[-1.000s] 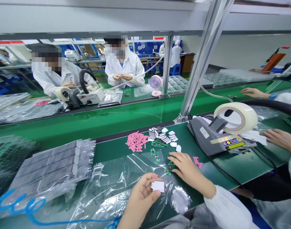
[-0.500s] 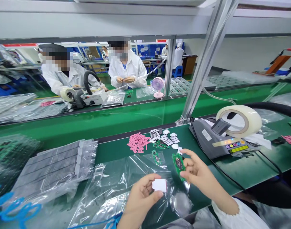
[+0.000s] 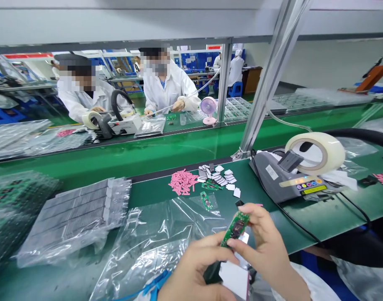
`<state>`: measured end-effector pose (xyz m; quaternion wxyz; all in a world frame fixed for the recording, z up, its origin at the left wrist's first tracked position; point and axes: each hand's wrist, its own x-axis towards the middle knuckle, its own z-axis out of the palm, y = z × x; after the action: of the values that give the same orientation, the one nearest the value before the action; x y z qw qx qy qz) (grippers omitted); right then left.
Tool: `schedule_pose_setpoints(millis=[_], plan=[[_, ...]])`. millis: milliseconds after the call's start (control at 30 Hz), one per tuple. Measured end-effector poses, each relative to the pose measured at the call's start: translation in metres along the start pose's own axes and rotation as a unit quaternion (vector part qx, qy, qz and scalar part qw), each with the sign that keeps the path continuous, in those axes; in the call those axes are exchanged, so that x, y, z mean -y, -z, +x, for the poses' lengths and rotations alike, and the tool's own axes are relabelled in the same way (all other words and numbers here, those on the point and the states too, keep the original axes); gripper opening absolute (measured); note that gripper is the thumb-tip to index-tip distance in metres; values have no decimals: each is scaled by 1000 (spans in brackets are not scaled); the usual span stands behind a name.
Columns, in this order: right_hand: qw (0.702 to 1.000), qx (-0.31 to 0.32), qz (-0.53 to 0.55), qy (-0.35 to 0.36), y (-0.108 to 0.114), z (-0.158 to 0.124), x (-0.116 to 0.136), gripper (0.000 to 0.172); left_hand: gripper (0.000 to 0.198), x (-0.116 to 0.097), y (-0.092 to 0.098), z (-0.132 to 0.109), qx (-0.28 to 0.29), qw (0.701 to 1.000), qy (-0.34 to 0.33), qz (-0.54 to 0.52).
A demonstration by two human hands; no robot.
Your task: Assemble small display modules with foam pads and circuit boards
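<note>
My right hand (image 3: 265, 244) grips a green circuit board (image 3: 236, 229) with a dark part at its middle, held tilted above the bench. Close beside it, my left hand (image 3: 200, 267) holds a white square piece (image 3: 234, 279) with a pink edge, low in the view. The left fingertips reach the near end of the board. Beyond the hands, another small circuit board (image 3: 206, 201) lies on clear plastic. Behind it are a heap of pink strips (image 3: 183, 182) and several white pieces with dark stripes (image 3: 221, 179).
A grey tape dispenser (image 3: 269, 182) with a large tape roll (image 3: 337, 152) stands at the right, its black cable trailing along the bench. Bagged grey strips (image 3: 78, 213) and stacked circuit boards (image 3: 18, 196) lie left. Co-workers in white coats sit across the green partition (image 3: 166, 152).
My hands have come together near the bench's front edge. The board has turned to slant the other way, and the white piece has moved nearer to me, to the right.
</note>
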<state>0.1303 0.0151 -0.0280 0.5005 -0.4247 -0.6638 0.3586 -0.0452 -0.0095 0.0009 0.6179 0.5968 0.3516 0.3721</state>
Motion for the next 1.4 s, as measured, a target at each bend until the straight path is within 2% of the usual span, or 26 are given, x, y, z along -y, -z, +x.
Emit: schedule_pose_setpoints(millis=[67, 133, 200, 267, 333, 367, 500, 567, 667, 767, 900, 1067, 1200, 1267, 1400], plan=[[995, 4, -84, 50, 4, 2, 1, 43, 38, 1, -2, -2, -34, 999, 10, 16], [982, 35, -148, 115, 15, 8, 6, 46, 39, 2, -1, -3, -43, 998, 26, 33], [953, 96, -202, 206, 29, 15, 13, 43, 40, 2, 2, -4, -25, 998, 35, 52], [912, 164, -251, 282, 42, 23, 19, 33, 40, 1, 5, -3, 6, 997, 30, 67], [883, 204, -279, 318, 51, 27, 22, 26, 41, 0, 7, -1, 30, 997, 24, 71], [877, 207, -287, 324, 54, 28, 22, 24, 42, -1, 7, -1, 37, 997, 21, 69], [887, 173, -298, 308, 60, 25, 13, 20, 38, -2, 7, 0, 7, 998, 16, 67], [910, 131, -289, 269, 61, 21, 10, 21, 35, -3, 6, 0, -18, 995, 15, 92], [948, 62, -219, 221, 57, 15, 16, 23, 31, -4, 4, 2, -46, 990, 19, 134], [960, 81, -152, 220, 46, 8, 30, 25, 26, -6, 0, 4, -59, 987, 16, 147], [955, 98, -161, 227, 31, -2, 43, 26, 34, -8, -2, 4, -86, 981, 2, 171], [950, 136, -190, 208, 29, -15, 38, 32, 38, -8, 1, 1, -71, 987, 3, 143], [942, 114, -202, 243, 28, -13, 38, 41, 38, -11, 1, 0, -67, 985, 5, 157], [946, 112, -192, 238, 26, -9, 42, 45, 37, -13, 1, 1, -59, 984, 7, 167], [961, 119, -167, 184, 23, -5, 47, 35, 33, -16, 0, 1, -64, 984, 5, 169]])
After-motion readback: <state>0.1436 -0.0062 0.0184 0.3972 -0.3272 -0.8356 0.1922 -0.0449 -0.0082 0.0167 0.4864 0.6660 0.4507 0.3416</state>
